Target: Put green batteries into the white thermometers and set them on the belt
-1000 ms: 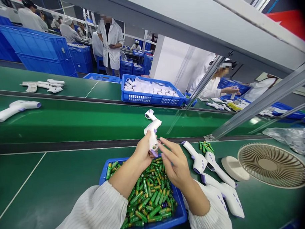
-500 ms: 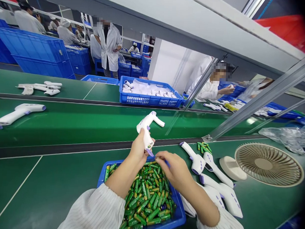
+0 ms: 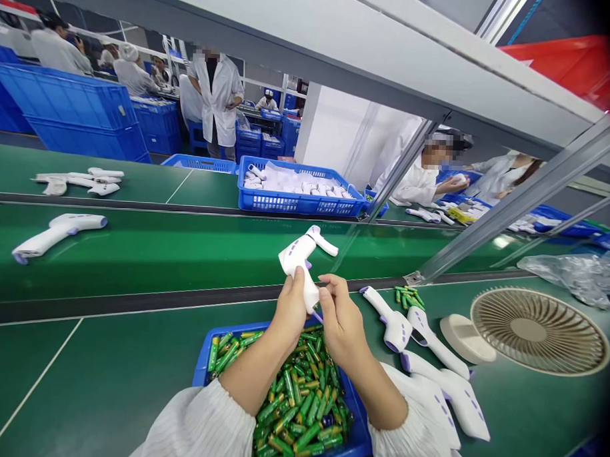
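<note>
My left hand (image 3: pixel 289 309) is closed around the handle of a white infrared thermometer gun (image 3: pixel 298 256) with purple buttons, held tilted over the battery bin. My right hand (image 3: pixel 342 322) is closed at the handle's lower end, beside a purple flap; fingers hide what exactly they pinch. Just behind the held gun, another white piece (image 3: pixel 326 243) shows partly, apparently on the belt. Below both wrists stands a blue bin (image 3: pixel 204 348) full of green-and-gold batteries (image 3: pixel 299 388). More thermometer guns (image 3: pixel 389 319) lie right of the bin, some overlapping, some partly behind my right forearm.
A beige fan (image 3: pixel 539 330) and a few loose batteries (image 3: pixel 409 297) are at the right. A thermometer gun (image 3: pixel 59 234) rides the green belt (image 3: pixel 184 251). Beyond stands a blue basket (image 3: pixel 300 200) of white parts. A slanted metal post (image 3: pixel 490 207) rises at right; co-workers are behind.
My right hand has moved up from beside the handle's end onto it. The held thermometer gun has shifted slightly right and turned. The gun on the belt has travelled right.
</note>
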`<state>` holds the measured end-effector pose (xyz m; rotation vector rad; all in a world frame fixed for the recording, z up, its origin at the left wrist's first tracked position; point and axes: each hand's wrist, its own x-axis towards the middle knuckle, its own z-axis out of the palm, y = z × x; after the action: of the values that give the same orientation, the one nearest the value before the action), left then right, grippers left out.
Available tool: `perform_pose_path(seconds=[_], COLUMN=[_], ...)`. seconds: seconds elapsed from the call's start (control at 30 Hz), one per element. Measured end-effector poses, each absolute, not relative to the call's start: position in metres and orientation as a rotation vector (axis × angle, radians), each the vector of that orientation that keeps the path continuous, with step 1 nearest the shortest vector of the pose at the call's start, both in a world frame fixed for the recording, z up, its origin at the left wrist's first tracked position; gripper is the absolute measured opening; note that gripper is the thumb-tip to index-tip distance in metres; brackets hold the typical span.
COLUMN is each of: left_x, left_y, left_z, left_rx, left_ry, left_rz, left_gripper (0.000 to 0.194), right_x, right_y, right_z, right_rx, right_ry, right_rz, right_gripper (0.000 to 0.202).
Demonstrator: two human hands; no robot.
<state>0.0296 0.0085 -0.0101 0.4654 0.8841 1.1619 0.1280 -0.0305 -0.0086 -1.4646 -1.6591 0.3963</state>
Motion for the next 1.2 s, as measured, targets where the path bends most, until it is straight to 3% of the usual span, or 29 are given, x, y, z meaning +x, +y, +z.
perform_pose_path(seconds=[0.17,0.27,0.33,0.47,0.57,0.7,0.9,1.2], left_x=[0.027,0.024,0.023,0.023,0.026,0.026,0.001,-0.128], left_y=[0.01,0.012,0.014,0.013,0.009,0.004,0.057,0.175], left_z=[-0.001,0.001,0.001,0.003,0.006,0.008,0.0,-0.02], left_rx=[0.274,0.14,0.08,0.045,0.08,0.15,0.765,1.313], left_ry=[0.802,0.679,0.63,0.616,0.665,0.812,1.222,1.957], left_rz=[1.058,1.004,0.972,0.928,1.016,1.098,0.907,0.841], left_gripper=[0.042,0.037,0.037,0.04,0.039,0.036,0.034,0.012], right_x=[0.133,0.133,0.131,0.127,0.126,0.126,0.127,0.115], right_y=[-0.029,-0.031,-0.03,-0.02,-0.013,-0.014,-0.038,-0.057], right_z=[-0.014,-0.016,-0.015,-0.013,-0.016,-0.025,-0.022,-0.039], right_rx=[-1.22,-1.081,-1.035,-0.996,-0.986,-0.983,-1.295,-1.518], right_ry=[-1.632,-1.69,-1.732,-1.646,-1.55,-1.511,-1.468,-2.438], right_rz=[0.372,0.356,0.321,0.363,0.532,0.649,0.431,-0.023], right_gripper=[0.049,0.051,0.045,0.014,0.011,0.007,0.018,0.013])
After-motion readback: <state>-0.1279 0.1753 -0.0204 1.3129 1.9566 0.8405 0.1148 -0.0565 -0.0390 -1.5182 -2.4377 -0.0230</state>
